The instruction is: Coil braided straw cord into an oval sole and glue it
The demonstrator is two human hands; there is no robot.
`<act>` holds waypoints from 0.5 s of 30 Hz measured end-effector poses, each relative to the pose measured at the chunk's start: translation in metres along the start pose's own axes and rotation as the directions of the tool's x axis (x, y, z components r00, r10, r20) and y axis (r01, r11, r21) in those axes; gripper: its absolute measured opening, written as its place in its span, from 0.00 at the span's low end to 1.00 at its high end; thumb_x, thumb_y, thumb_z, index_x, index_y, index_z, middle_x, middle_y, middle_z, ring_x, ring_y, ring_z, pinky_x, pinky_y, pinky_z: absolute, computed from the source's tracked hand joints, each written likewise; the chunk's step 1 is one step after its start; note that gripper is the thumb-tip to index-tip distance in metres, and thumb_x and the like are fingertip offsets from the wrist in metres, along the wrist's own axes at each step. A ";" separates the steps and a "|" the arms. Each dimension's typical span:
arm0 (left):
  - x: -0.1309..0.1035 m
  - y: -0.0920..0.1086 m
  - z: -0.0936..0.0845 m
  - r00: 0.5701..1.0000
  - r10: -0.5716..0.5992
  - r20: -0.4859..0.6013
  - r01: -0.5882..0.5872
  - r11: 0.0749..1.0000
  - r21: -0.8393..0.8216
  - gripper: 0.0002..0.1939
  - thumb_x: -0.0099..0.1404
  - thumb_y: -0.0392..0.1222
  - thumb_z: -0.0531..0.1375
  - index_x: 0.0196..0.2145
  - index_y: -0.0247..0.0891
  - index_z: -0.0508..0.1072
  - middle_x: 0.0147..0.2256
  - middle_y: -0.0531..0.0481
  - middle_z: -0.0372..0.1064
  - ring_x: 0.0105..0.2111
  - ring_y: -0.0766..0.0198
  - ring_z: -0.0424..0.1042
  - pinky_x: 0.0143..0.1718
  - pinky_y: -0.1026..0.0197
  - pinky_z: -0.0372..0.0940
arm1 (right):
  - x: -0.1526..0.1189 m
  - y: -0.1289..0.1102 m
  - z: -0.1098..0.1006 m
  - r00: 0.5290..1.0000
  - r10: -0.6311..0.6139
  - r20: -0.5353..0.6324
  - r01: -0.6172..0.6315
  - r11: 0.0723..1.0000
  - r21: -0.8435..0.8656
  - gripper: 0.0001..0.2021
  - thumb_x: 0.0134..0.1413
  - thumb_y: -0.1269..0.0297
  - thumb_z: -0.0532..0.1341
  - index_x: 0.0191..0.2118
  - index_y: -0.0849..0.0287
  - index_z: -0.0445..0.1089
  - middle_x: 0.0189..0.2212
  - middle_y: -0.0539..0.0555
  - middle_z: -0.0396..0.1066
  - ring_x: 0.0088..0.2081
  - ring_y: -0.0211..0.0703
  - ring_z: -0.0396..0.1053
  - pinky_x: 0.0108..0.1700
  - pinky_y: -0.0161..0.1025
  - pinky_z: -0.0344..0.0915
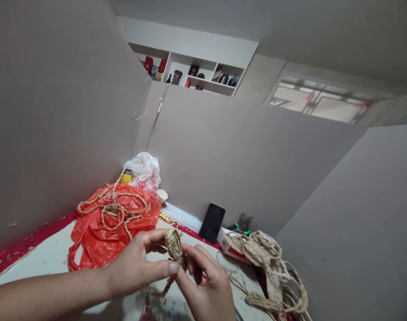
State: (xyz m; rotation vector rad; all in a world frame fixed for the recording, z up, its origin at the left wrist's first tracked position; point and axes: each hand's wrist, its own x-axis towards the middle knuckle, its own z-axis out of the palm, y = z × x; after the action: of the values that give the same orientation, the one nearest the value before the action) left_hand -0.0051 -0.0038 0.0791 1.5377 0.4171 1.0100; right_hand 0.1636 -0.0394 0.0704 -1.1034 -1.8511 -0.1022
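A small coil of braided straw cord (pixel 173 244) is held up over the table between my two hands. My left hand (pixel 140 263) pinches it from the left, thumb on its lower front. From the right, my right hand (pixel 206 281) grips its lower part with fingers and thumb; some of those fingertips are hidden. A short tail of the cord hangs below, between the hands. Beneath, a pink-handled tool (pixel 146 312) shows only in part at the bottom edge.
A red plastic bag (pixel 93 243) with loose braided cord lies left. Behind it are a white plastic bag (pixel 145 169), a yellow jar (pixel 126 177) and a paper cup (pixel 162 195). A phone (pixel 212 222) leans on the partition (pixel 203 147). Green-handled pliers (pixel 242 226) and woven straw pieces (pixel 273 276) lie right.
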 end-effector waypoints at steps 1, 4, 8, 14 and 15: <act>0.000 -0.001 0.001 1.000 -0.007 0.030 0.008 0.999 -0.046 0.15 0.58 0.38 0.64 0.44 0.38 0.75 0.38 0.47 0.75 0.43 0.56 0.72 0.49 0.51 0.63 | 0.000 -0.001 0.001 1.000 -0.018 -0.005 0.018 1.000 0.009 0.08 0.48 0.73 0.61 0.37 0.60 0.72 0.20 0.44 0.58 0.19 0.35 0.60 0.19 0.30 0.58; 0.002 -0.003 0.002 0.995 -0.031 0.092 0.049 0.979 -0.197 0.15 0.56 0.40 0.66 0.43 0.37 0.75 0.35 0.47 0.75 0.40 0.56 0.73 0.46 0.53 0.65 | 0.001 -0.002 0.001 0.998 -0.059 -0.021 0.060 0.998 0.025 0.08 0.48 0.73 0.60 0.36 0.62 0.72 0.19 0.44 0.58 0.18 0.35 0.60 0.18 0.30 0.58; 0.005 -0.002 -0.004 0.996 -0.087 0.012 0.087 0.970 -0.228 0.16 0.52 0.41 0.69 0.39 0.36 0.75 0.33 0.49 0.73 0.36 0.59 0.72 0.41 0.57 0.66 | 0.000 0.000 -0.002 0.996 -0.069 0.056 0.067 0.997 0.035 0.13 0.50 0.70 0.62 0.44 0.61 0.71 0.21 0.45 0.61 0.18 0.34 0.61 0.19 0.30 0.60; 0.006 0.013 -0.016 0.966 0.081 -0.247 -0.039 0.985 0.170 0.11 0.52 0.42 0.68 0.33 0.38 0.72 0.32 0.51 0.69 0.37 0.61 0.67 0.42 0.59 0.63 | -0.007 0.004 0.005 0.986 0.037 -0.165 -0.013 0.990 0.143 0.06 0.55 0.65 0.62 0.40 0.55 0.72 0.21 0.45 0.62 0.18 0.34 0.59 0.20 0.31 0.58; 0.005 0.014 -0.016 0.956 0.125 -0.267 -0.055 0.966 0.254 0.11 0.53 0.42 0.68 0.33 0.38 0.72 0.32 0.52 0.69 0.37 0.61 0.67 0.43 0.58 0.63 | -0.008 0.004 0.007 0.985 0.045 -0.167 -0.018 0.987 0.160 0.04 0.55 0.65 0.62 0.37 0.55 0.72 0.20 0.44 0.61 0.18 0.33 0.58 0.20 0.31 0.57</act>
State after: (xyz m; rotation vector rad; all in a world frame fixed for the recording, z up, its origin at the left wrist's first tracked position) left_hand -0.0188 0.0066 0.0932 1.6470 0.6967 1.2948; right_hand 0.1628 -0.0392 0.0588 -0.9827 -1.6588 -0.0289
